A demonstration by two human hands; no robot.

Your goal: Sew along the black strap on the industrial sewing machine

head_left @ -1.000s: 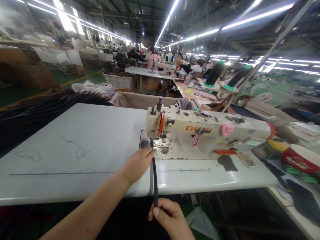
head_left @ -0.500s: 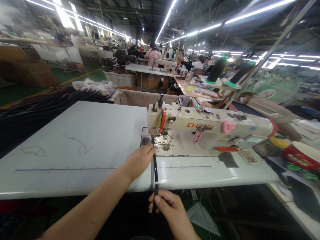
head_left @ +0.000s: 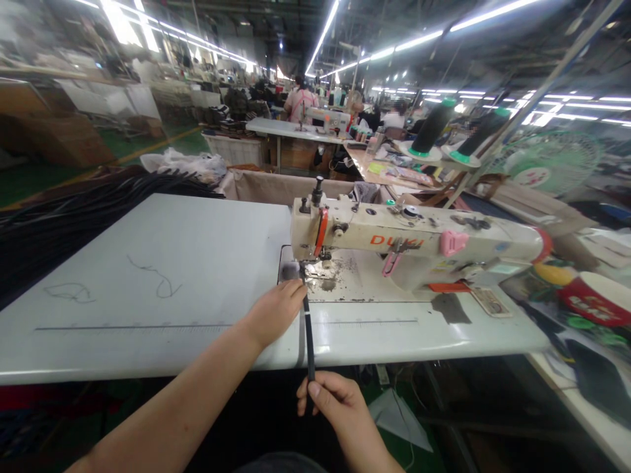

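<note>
A narrow black strip (head_left: 309,338) runs from under the needle area of a white sewing machine (head_left: 359,230) down over the table's front edge. My left hand (head_left: 279,309) lies on the worktable beside the presser foot, its fingers together on the strip's upper part; the fingertips partly cover it. Below the edge, my right hand (head_left: 332,397) pinches the strip between thumb and fingers. A small white mark shows on the strip just below my left fingertips. Loose threads (head_left: 160,279) lie on the left of the worktable (head_left: 211,263).
Dark strips (head_left: 89,220) are heaped at the left beyond the table. Two black thread cones (head_left: 431,128) stand behind the machine. A green fan (head_left: 547,167) and a red bowl (head_left: 594,299) are at the right. Another person (head_left: 302,102) sits farther back.
The white mark on the strip has moved up toward the needle, nearer my left fingers. Both hands keep their hold, and the view has shifted slightly.
</note>
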